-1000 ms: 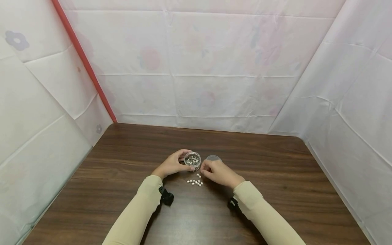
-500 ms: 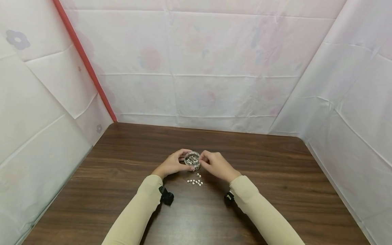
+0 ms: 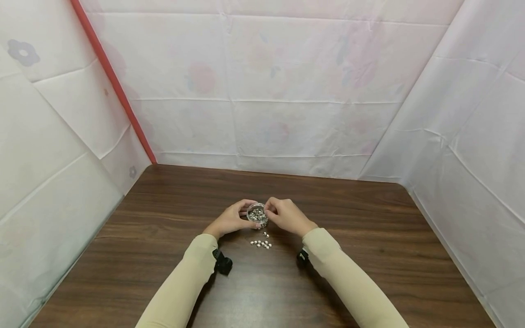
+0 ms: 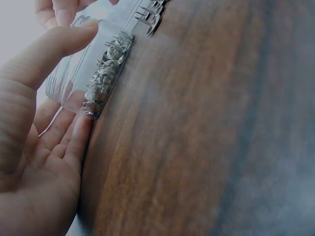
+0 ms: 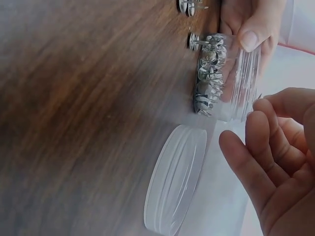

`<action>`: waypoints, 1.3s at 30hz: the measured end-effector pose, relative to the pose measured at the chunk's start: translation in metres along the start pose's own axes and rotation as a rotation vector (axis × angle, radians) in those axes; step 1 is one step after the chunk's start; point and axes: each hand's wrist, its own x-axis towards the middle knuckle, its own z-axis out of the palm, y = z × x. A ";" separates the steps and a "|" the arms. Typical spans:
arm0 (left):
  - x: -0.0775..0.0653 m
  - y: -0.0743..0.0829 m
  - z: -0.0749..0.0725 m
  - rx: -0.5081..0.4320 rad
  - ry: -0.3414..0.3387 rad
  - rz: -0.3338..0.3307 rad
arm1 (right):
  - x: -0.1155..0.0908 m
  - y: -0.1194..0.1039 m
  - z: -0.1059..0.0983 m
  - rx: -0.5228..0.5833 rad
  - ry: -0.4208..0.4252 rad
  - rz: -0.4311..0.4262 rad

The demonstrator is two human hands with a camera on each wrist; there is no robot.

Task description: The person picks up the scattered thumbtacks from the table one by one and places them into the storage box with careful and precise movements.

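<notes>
A clear round jar (image 3: 257, 213) with silver thumbtacks (image 5: 209, 81) in its bottom stands on the brown table. My left hand (image 3: 234, 219) grips the jar from the left, its thumb on the near side and fingers behind. Just above the jar's right rim, my right hand (image 3: 289, 216) has its fingertips together. In the right wrist view a thin metal point, apparently of a thumbtack (image 5: 259, 97), sticks out from the pinched fingertips; its head is hidden. Several loose thumbtacks (image 3: 260, 244) lie on the table in front of the jar.
A clear lid (image 5: 174, 182) lies on the table (image 3: 352, 237) beside the jar; my right hand hides it in the head view. Pale cloth walls (image 3: 262, 82) rise behind the table and at both sides.
My right hand has moved left and away from me, from above the lid to the jar's right rim. The left hand and jar have stayed in place.
</notes>
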 end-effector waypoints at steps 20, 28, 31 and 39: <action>-0.003 0.001 0.002 -0.007 0.000 0.002 | -0.004 0.000 0.000 -0.012 -0.034 0.045; -0.002 0.001 0.002 -0.001 -0.002 -0.007 | -0.012 -0.007 -0.005 -0.025 -0.023 0.008; -0.002 0.001 0.002 0.001 0.001 0.007 | -0.014 -0.009 -0.006 -0.032 -0.031 -0.003; -0.002 -0.001 0.001 0.006 -0.001 0.011 | -0.020 -0.009 -0.006 -0.026 -0.074 -0.028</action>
